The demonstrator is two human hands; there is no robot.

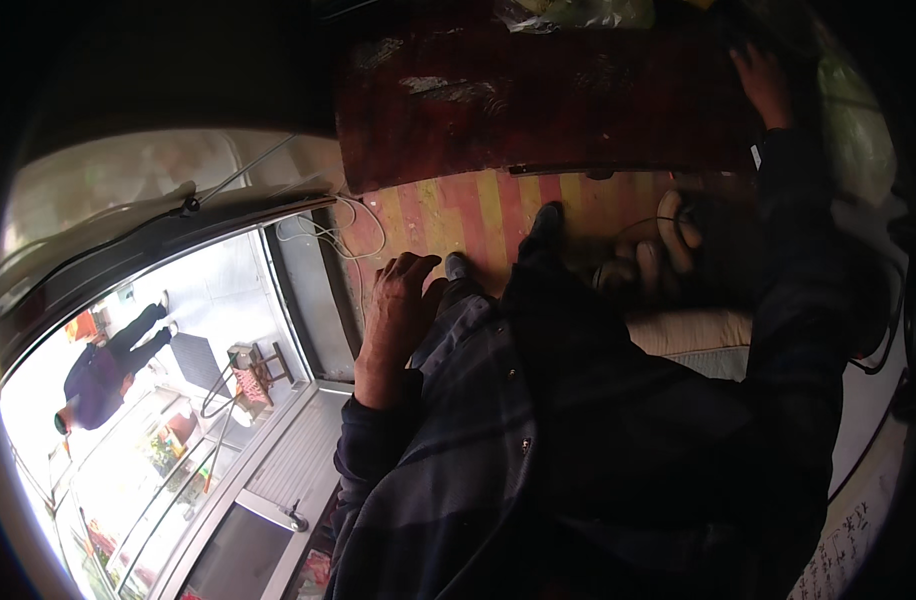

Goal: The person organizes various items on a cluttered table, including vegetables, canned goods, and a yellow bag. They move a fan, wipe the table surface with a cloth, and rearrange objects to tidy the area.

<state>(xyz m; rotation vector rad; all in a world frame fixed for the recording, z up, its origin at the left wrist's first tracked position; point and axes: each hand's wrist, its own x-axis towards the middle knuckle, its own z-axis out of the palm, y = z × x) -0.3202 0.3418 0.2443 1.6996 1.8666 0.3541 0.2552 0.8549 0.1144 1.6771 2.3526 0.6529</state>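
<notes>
My left hand (402, 315) hovers in front of my jacket, over the striped floor (495, 210), with its fingers loosely bent and nothing seen in it. My right hand (762, 81) reaches out at the upper right, by the end of a dark red table (548, 112) with a worn, scuffed top. What its fingertips touch is lost in shadow, so I cannot tell if it holds anything. Clear plastic bags (578, 13) lie along the table's far edge. Another pale green plastic bag (852, 120) is to the right of my right hand.
A looped pale cable (349, 225) lies by the doorway. Shoes (675, 229) stand on the floor near a cushion (690, 331). At left, a door with a metal handle (297, 517) stands by the bright opening; outside are a person (102, 379) and a wooden chair (255, 379).
</notes>
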